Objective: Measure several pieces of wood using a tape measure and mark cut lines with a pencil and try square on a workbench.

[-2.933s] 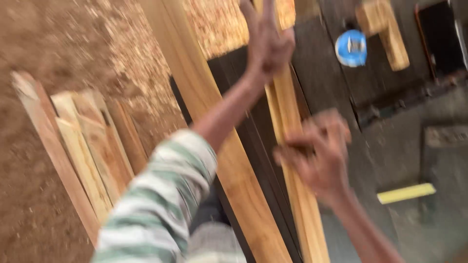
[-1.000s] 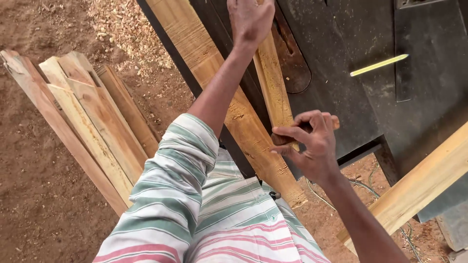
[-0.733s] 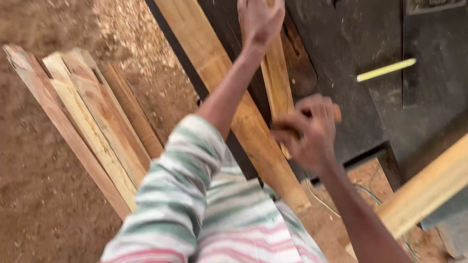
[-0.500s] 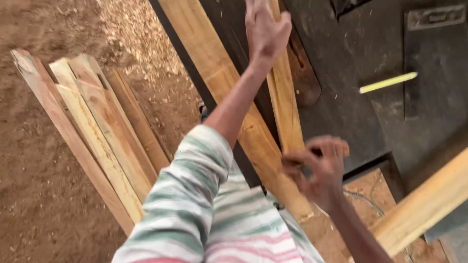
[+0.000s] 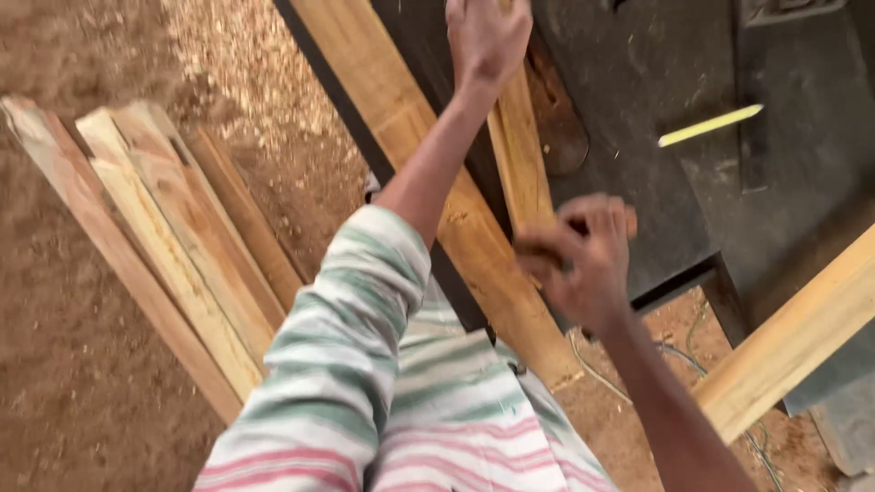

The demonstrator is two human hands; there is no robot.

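Observation:
A narrow wooden strip point(image 5: 521, 155) lies lengthwise on the dark machine table point(image 5: 638, 100), beside a wider plank point(image 5: 392, 100). My left hand point(image 5: 488, 36), on a striped-sleeved arm, reaches far forward and is closed over the strip's far part at the top edge of the view. My right hand point(image 5: 579, 264) is blurred, and its fingers curl around the strip's near end close to the table's front edge.
Several long planks point(image 5: 164, 246) lie on the sawdust-covered ground at the left. Another pale plank point(image 5: 793, 333) slants in from the right. A thin yellow stick point(image 5: 711, 125) rests on the table. Cables point(image 5: 693, 364) trail on the ground below the table's edge.
Both hands stay on the narrow strip. My right hand has shifted slightly forward along it, and the view has swayed a little.

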